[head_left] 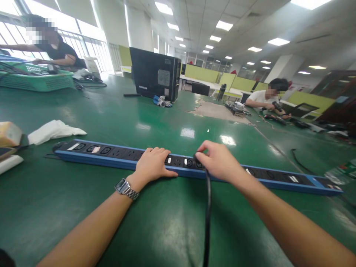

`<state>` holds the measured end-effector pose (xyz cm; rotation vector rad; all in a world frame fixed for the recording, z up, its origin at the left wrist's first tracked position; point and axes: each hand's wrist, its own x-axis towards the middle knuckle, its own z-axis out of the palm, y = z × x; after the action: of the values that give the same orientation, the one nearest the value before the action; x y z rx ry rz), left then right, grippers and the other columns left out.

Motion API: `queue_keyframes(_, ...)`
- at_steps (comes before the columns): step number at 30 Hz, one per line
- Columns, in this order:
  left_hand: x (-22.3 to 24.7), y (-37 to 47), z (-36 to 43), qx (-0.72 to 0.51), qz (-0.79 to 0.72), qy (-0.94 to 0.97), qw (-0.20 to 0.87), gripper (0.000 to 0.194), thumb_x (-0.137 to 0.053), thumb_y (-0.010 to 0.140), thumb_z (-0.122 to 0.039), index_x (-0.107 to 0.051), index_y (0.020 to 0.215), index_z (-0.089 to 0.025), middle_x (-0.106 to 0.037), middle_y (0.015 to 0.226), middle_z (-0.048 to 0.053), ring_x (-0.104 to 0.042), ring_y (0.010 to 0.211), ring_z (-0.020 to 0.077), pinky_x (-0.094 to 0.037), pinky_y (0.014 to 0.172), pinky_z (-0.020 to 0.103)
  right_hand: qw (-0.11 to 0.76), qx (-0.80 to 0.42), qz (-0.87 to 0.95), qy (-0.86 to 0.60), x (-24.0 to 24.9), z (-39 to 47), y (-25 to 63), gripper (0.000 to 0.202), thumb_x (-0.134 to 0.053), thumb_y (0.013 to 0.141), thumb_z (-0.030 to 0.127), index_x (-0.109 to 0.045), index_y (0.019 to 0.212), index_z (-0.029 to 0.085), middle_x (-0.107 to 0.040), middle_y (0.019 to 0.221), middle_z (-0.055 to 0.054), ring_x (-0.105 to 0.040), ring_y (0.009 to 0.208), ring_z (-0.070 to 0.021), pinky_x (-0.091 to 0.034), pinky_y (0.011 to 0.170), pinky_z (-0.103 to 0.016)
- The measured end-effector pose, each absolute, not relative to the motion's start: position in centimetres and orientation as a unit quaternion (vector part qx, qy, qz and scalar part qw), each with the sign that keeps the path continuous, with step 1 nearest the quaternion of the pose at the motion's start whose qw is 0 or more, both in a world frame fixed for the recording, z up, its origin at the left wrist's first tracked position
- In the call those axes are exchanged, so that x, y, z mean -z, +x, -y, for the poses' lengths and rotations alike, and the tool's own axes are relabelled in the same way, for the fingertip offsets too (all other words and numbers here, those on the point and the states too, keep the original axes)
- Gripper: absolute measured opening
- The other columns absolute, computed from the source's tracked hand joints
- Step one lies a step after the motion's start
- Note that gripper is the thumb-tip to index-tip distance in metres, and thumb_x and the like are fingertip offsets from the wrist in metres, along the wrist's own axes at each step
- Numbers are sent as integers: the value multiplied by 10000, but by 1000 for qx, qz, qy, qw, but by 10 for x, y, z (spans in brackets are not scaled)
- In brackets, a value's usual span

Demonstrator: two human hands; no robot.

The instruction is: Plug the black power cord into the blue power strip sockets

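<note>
A long blue power strip [130, 163] with a black socket face lies across the green table in front of me. My left hand [152, 163] is wrapped over its middle, thumb along the near side; a metal watch [126, 188] is on that wrist. Just right of it, my right hand [218, 159] pinches the plug end of a black power cord [208, 211] at one of the sockets. The fingers hide most of the plug, so how deep it sits cannot be seen. From there the cord hangs down toward me, over the strip's near edge.
On the green table [116, 115] stand a black computer case [155, 74], blue-grey gloves [162, 101] and a green basket [41, 81] of cables. White tissue [55, 131] lies left, a plastic bottle [342, 172] right. One person [55, 48] sits far left, another [264, 98] far right.
</note>
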<state>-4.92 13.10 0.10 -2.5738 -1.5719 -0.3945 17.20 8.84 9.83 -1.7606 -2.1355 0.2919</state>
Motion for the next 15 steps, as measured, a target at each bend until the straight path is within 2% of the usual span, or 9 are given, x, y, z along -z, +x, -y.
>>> queue_keyframes(4, 1, -49, -130, 147, 514, -843, 55, 674, -668, 625, -723, -634, 1045, -198, -693, 990, 72, -604, 954, 288, -390, 862, 419, 157, -117, 752, -630, -61, -116, 124, 202, -506, 831, 290, -675, 897, 201, -712, 848, -57, -633, 779, -177, -418, 688, -258)
queue_keyframes(7, 1, -49, -129, 154, 512, -843, 53, 650, -673, 625, -706, -635, 1036, -203, -689, 983, 66, -598, 950, 286, -387, 856, 417, 132, -106, 742, -648, -55, -126, 113, 201, -500, 819, 271, -674, 886, 194, -716, 921, -85, -646, 874, -205, -433, 740, -277)
queue_keyframes(15, 0, -47, -128, 147, 523, -838, 54, 509, -652, 687, -608, -641, 987, -197, -678, 942, 80, -592, 935, 285, -381, 829, 405, 96, -36, 727, -678, -50, -104, 90, 255, -438, 859, 263, -599, 1036, 174, -700, 913, -134, -670, 833, -275, -469, 711, -363)
